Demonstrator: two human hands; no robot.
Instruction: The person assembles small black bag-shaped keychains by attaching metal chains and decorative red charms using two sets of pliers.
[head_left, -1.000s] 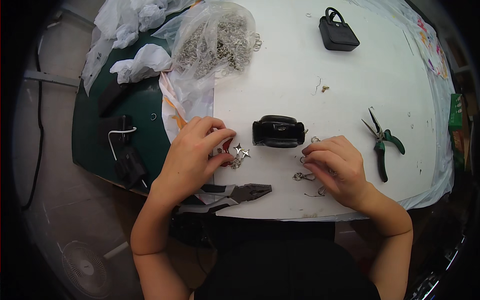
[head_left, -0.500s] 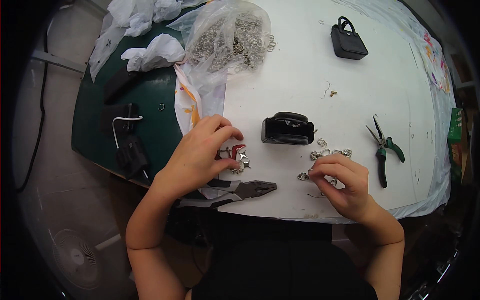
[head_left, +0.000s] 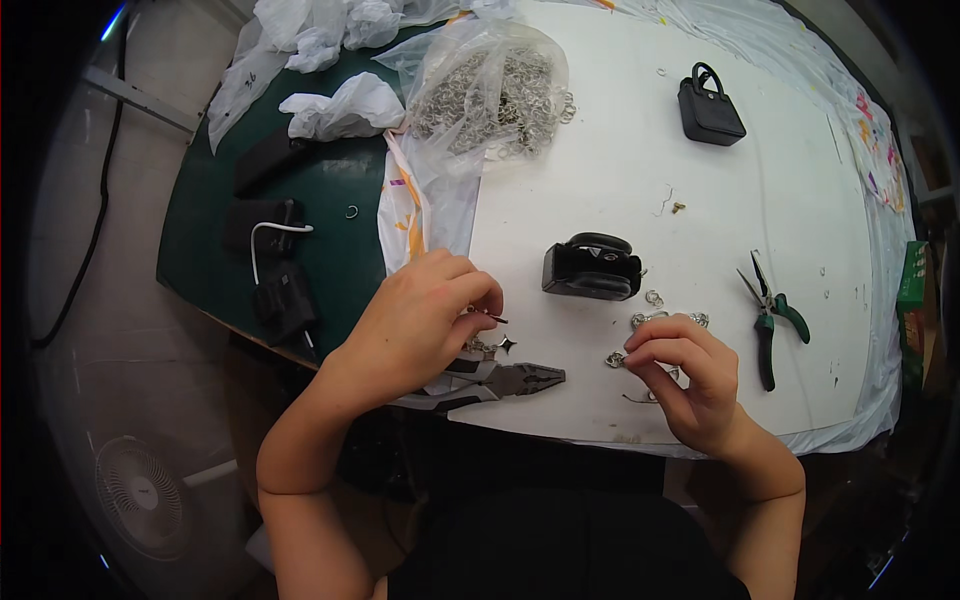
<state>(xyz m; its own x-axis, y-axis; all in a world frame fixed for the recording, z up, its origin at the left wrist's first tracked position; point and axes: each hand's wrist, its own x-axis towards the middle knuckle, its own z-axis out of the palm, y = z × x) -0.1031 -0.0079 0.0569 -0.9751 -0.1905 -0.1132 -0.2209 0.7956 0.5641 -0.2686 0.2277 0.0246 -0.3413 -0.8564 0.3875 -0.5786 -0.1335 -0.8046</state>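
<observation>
Bench work, small metal fittings on white table [head_left: 600, 170].
Left hand [head_left: 425, 320] pinches a thin pin [head_left: 492, 318] above pliers [head_left: 495, 380]; right hand [head_left: 685, 375] closes fingertips on a ring [head_left: 616, 359]. Best kept low, steady, aligned.

The left hand [head_left: 420, 320] pinches something thin and dark at its fingertips — only a short tip pokes out toward 3 o'clock, too small to name. Its palm covers the handles of the combination pliers [head_left: 500, 382], so just the jaws and part of the grips show. Under the right hand [head_left: 685, 375], the small metal rings [head_left: 655, 320] are partly hidden; whether the fingers pinch one at 9 o'clock cannot be told. The clear bag of metal rings [head_left: 490, 95] blurs its contents into a grey tangle. At 3 o'clock the table [head_left: 600, 170] edge and a green box [head_left: 910, 290] are cut off by the dark rim.
</observation>
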